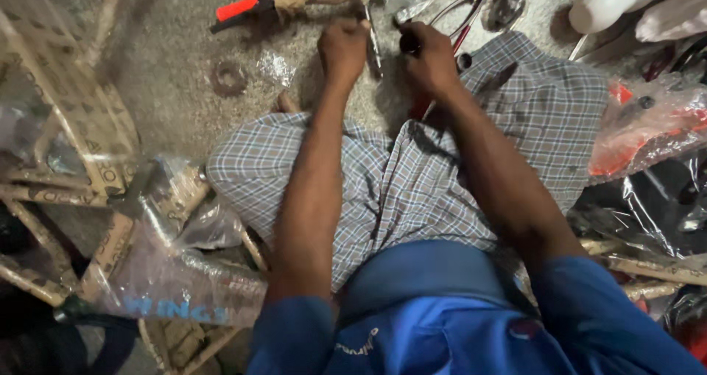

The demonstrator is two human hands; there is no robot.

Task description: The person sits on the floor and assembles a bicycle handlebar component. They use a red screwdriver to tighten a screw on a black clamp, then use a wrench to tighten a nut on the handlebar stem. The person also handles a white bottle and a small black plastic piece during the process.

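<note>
Hands meet at the floor (169, 88) ahead of the knees: left hand (342, 50) closed on a thin metal rod (373, 40), right hand (431, 58) fisted around a dark-handled tool (409, 45), seemingly mid-fitting, needing steady alignment.

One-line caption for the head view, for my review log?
Seated person's left hand and right hand grip a thin metal rod over a grey floor, plastic-wrapped parts alongside.
</note>
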